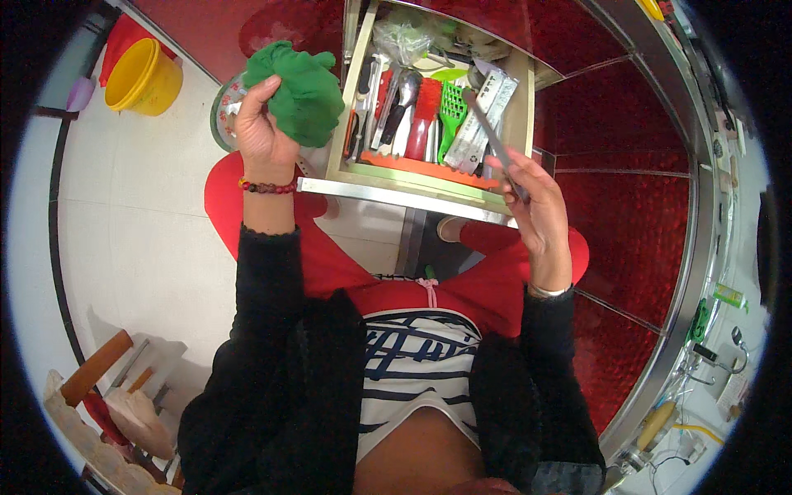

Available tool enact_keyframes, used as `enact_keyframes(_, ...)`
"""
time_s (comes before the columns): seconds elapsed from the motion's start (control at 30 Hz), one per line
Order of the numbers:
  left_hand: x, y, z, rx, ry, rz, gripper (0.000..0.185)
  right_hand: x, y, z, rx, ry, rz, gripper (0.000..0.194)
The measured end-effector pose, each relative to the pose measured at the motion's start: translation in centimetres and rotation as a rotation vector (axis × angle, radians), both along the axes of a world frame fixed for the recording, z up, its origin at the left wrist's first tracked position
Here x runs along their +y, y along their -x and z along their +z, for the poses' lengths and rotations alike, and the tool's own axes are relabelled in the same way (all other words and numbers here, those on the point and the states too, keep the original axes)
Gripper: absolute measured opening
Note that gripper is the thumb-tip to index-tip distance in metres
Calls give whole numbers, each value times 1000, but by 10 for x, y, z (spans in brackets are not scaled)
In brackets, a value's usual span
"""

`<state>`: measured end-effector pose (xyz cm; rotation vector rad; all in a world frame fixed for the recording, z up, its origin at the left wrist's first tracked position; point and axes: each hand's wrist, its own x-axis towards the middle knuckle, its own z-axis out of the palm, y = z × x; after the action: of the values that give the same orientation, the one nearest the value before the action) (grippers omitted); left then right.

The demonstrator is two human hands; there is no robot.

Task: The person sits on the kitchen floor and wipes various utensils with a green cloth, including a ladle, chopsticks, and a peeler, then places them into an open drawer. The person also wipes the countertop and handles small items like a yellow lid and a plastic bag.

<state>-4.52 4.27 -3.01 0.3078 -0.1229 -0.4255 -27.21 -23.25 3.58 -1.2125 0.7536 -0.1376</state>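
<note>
My left hand [266, 127] grips a crumpled green cloth [303, 93] to the left of an open drawer [402, 199]. My right hand [535, 198] holds a long, thin grey utensil [489, 127] by its lower end, its tip slanting up over the drawer's right side; its kind is unclear. Inside the drawer lie a green slotted turner [453, 111], a red-handled brush [425, 117], a metal spoon or ladle [408, 86], a long printed box or packet [479, 127] and an orange strip [421, 168] along the front. Clear plastic bags [402, 40] fill the back.
A yellow bucket [148, 77] stands on the tiled floor at the left. A patterned round container [226, 114] is behind my left hand. Glossy red cabinet fronts [619, 229] flank the drawer. A cluttered countertop [711, 346] runs down the right, and a wooden chair [96, 368] is at lower left.
</note>
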Motion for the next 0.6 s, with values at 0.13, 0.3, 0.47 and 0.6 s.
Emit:
enact_keyframes(0.13, 4, 3, 0, 2, 5, 1, 42, 21, -32, 7, 29, -108, 213, 25)
enact_keyframes(0.3, 9, 5, 4, -31, 57, -21, 41, 25, -65, -11, 16, -153, 242, 23)
enact_keyframes(0.47, 8, 5, 1, -4, -123, 106, 42, 31, -88, -22, 91, -210, 217, 27)
enact_keyframes(0.6, 11, 7, 6, -6, -133, 68, 46, 23, -81, -25, 62, -62, 168, 21)
